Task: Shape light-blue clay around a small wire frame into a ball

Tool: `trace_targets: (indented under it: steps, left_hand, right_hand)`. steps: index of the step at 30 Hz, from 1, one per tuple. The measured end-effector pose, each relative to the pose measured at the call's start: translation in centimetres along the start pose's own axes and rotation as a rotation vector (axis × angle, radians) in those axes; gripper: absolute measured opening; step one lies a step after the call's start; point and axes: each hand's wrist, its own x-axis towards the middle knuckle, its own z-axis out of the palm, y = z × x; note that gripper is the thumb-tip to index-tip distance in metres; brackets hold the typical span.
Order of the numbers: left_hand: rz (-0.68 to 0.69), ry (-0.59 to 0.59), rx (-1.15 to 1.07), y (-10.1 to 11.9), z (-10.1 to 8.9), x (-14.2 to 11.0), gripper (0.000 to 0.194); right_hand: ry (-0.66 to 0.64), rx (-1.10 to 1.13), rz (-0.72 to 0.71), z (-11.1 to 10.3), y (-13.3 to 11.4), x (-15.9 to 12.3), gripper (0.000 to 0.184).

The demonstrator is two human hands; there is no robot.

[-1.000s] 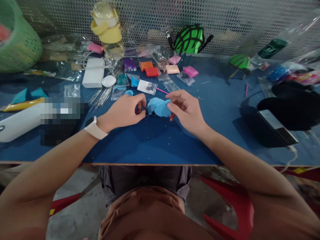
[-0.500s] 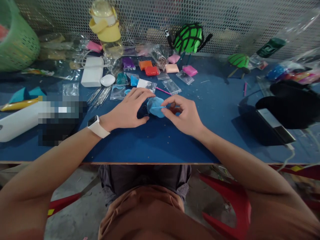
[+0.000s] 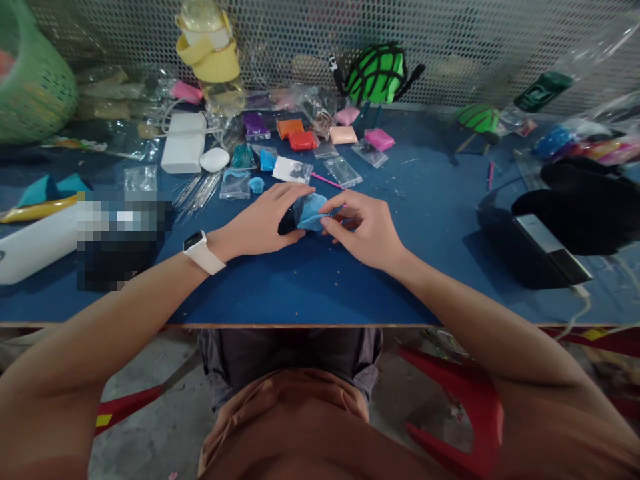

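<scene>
Low over the tabletop, between my two hands, is a thin, light-blue sheet of modelling clay [image 3: 311, 211], with a darker part on its left side. My left hand [image 3: 263, 217] curves round it from the left, index finger at its top edge and thumb at its lower edge. From the other side my right hand [image 3: 367, 227] pinches the clay's right edge between thumb and forefinger. A small lump of blue clay [image 3: 257, 185] lies just beyond my left hand, beside an opened clear bag [image 3: 235, 185].
Packets of coloured clay [image 3: 303, 140], metal wires [image 3: 200, 190] and a white box [image 3: 184, 143] lie behind the hands. A green-and-black turtle-shell-like model [image 3: 377, 75] stands at the mesh wall. At right are a dark box-shaped device [image 3: 547, 257] and black cloth [image 3: 583, 213].
My left hand has moved slightly right and closed in on the blue clay, uncovering the small blue lump behind it. The right hand keeps its pinch, with the clay's edge tilted slightly lower.
</scene>
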Motion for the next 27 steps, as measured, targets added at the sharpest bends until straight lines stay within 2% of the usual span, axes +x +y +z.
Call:
trace_targets:
  steps: [8, 14, 20, 23, 27]
  left_hand:
    - [0.004, 0.042, -0.008, 0.1, 0.4, 0.2, 0.067]
    - [0.019, 0.078, -0.006, 0.2, 1.0, 0.2, 0.069]
    - [0.032, 0.09, 0.022, -0.2, 1.7, 0.3, 0.071]
    - [0.035, 0.074, 0.029, -0.3, 1.7, 0.3, 0.07]
    - [0.026, 0.045, 0.021, -0.3, 1.4, 0.2, 0.07]
  right_hand:
    - [0.011, -0.007, -0.006, 0.0, 0.4, 0.1, 0.013]
    - [0.01, -0.011, -0.012, 0.1, 0.9, 0.2, 0.013]
    - [-0.005, -0.011, -0.036, 0.1, 1.1, 0.2, 0.023]
    - [-0.015, -0.068, -0.083, 0.2, 1.3, 0.3, 0.024]
    - [-0.006, -0.175, -0.178, 0.0, 2.0, 0.5, 0.016]
